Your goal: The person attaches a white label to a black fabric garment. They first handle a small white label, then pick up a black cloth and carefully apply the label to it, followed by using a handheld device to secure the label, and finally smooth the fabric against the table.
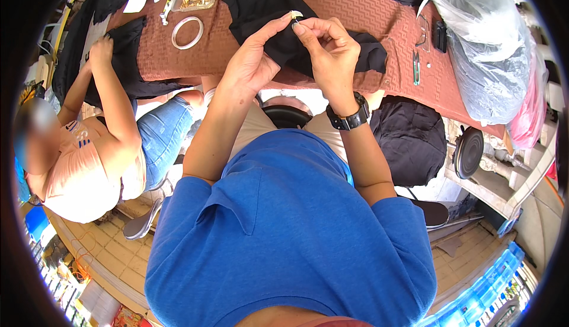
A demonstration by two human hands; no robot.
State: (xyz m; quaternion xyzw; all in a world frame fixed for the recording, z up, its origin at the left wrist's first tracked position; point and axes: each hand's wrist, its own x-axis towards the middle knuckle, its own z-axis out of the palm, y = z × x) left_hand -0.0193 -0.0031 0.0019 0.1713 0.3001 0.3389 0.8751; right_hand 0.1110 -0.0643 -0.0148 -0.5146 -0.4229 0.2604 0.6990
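On the far brown tabletop (355, 1) lies black cloth (267, 7), above which the left hand (252, 60) and right hand (329, 54) together pinch 1 small pale piece (296, 14) at their fingertips, best held steady and lightly.

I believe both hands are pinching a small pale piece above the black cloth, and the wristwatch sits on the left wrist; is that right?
Not quite: the head view shows the black wristwatch on the right wrist, not the left. The rest holds: the left hand and the right hand pinch a small pale piece between their fingertips above the black cloth on the reddish-brown table cover.
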